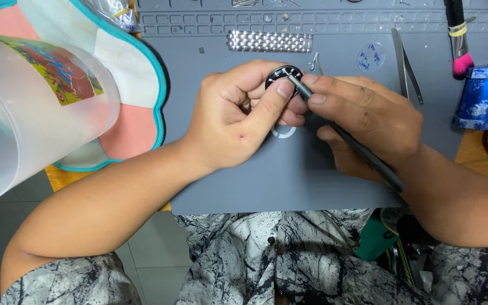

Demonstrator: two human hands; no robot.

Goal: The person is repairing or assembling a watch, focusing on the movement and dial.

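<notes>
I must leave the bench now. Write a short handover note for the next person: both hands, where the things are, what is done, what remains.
Left hand: holds the round black watch case above the grey mat, thumb on its rim.
Right hand: grips a thin dark tool, tip on the case face.
Nearby: metal bracelet lies detached at the mat's top, a pale ring under the hands, tweezers to the right.
Done: bracelet off.
Left: work at the case is unfinished; its exact stage cannot be seen.
</notes>
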